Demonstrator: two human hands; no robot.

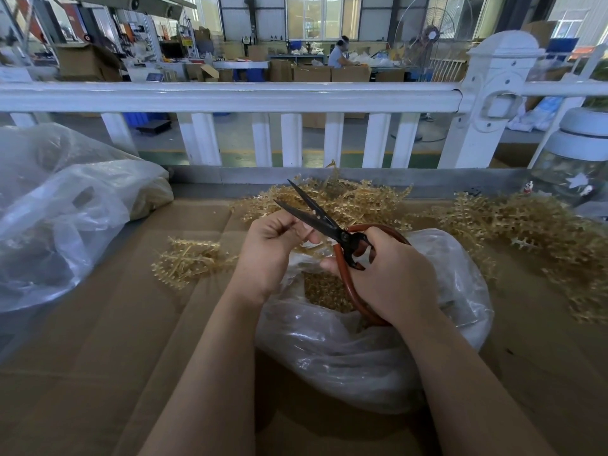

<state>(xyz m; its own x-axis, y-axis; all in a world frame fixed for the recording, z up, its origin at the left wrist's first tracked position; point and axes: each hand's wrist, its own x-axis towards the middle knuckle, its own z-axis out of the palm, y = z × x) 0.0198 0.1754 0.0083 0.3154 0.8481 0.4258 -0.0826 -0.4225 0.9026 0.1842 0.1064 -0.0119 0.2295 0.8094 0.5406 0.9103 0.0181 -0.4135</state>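
Right hand (391, 274) grips red-looped scissors (329, 225), dark blades open; left hand (273, 245) pinches a piece

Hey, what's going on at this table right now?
A person appears to be trimming pale yellow plastic sprigs over a cardboard-covered table. The right hand grips red-handled scissors, whose blades stand open. The left hand pinches a thin sprig piece beside the blades. Below the hands sits an open clear bag holding small yellow bits. Heaps of sprigs lie around it.
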